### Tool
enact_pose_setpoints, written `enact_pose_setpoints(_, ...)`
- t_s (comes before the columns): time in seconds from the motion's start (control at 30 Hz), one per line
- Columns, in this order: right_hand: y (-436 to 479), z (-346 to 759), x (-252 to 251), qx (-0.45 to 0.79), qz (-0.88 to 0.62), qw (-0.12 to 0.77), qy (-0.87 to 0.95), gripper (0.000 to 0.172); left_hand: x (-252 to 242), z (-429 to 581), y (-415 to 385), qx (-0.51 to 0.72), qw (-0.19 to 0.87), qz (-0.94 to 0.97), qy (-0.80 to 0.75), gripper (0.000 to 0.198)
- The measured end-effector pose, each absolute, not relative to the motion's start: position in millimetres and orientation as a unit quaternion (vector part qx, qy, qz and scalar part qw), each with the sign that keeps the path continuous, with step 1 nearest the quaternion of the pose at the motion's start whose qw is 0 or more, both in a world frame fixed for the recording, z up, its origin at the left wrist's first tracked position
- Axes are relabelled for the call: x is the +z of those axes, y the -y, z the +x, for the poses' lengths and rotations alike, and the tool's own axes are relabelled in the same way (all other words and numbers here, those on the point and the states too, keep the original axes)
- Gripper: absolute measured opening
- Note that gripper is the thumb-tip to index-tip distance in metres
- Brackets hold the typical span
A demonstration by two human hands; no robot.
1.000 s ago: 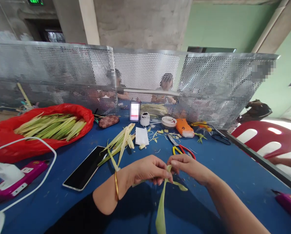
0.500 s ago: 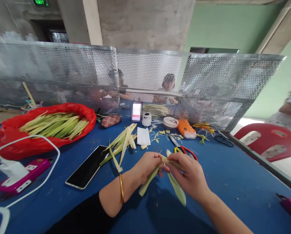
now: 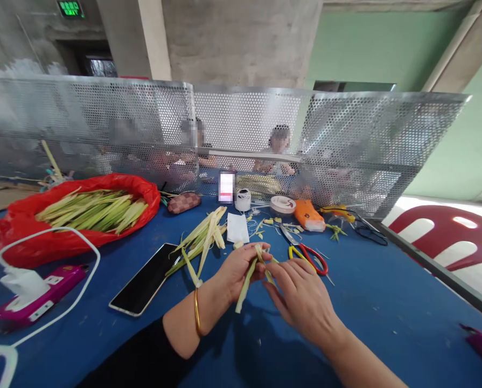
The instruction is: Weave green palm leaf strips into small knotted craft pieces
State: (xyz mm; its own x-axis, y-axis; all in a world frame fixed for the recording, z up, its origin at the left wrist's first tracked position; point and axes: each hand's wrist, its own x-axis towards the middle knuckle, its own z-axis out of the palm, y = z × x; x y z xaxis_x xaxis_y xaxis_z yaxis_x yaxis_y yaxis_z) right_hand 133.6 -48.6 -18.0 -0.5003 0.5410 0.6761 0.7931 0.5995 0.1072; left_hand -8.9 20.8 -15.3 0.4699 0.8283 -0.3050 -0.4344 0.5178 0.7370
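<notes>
Partly obscured | left hand [image 3: 237,268] pinches folded leaf strip [image 3: 245,288] | right hand [image 3: 304,291] half-curled, cannot tell hold

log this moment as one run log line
left hand: holding folded pale-green strip | right hand: at same strip | nearby: scissors, loose strips, dark phone | far left: red bag, bagged strips

On my remote view I pick out a plain black sleeve [image 3: 133,353] between seven and eight o'clock, stopping well short of the left wrist [image 3: 210,299]. Nearer seven o'clock sits a slim, smooth, gold-coloured bangle [image 3: 197,312], a rounded ring about the arm. I see the right forearm [image 3: 354,350] bare between four and five o'clock; left grip [image 3: 243,269] and right grip [image 3: 301,293] are bare too.
</notes>
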Motion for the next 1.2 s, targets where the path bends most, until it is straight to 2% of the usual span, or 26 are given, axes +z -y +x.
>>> enact_pose_setpoints(0.13,55,127,-16,-0.213,-0.331,0.297,0.87,0.029,-13,-3,-11,0.402,0.779,0.32,-0.36,0.02)
enact_pose_setpoints(0.3,53,121,-25,-0.218,-0.324,0.268,0.881,0.017,-14,4,-1,0.396,0.776,0.343,-0.352,0.024)
enact_pose_setpoints(0.37,51,121,-26,-0.194,-0.342,0.299,0.87,0.017,-16,5,-1,0.392,0.777,0.356,-0.34,0.027)
enact_pose_setpoints(0.53,52,125,-19,0.016,-0.406,0.51,0.758,0.011,-19,4,-1,0.407,0.736,0.412,-0.349,0.026)
enact_pose_setpoints(0.6,51,127,-17,0.087,-0.441,0.556,0.699,0.009,-18,4,0,0.415,0.732,0.414,-0.347,0.026)
enact_pose_setpoints(0.87,41,130,-21,0.393,-0.498,0.615,0.468,0.02,-20,6,1,0.422,0.759,0.399,-0.293,0.034)
enact_pose_setpoints(1.0,38,128,-24,0.414,-0.491,0.626,0.442,0.025,-25,7,0,0.427,0.756,0.4,-0.293,0.033)
enact_pose_setpoints(1.2,38,124,-19,0.469,-0.5,0.614,0.392,0.019,-28,6,-1,0.429,0.759,0.416,-0.258,0.019)
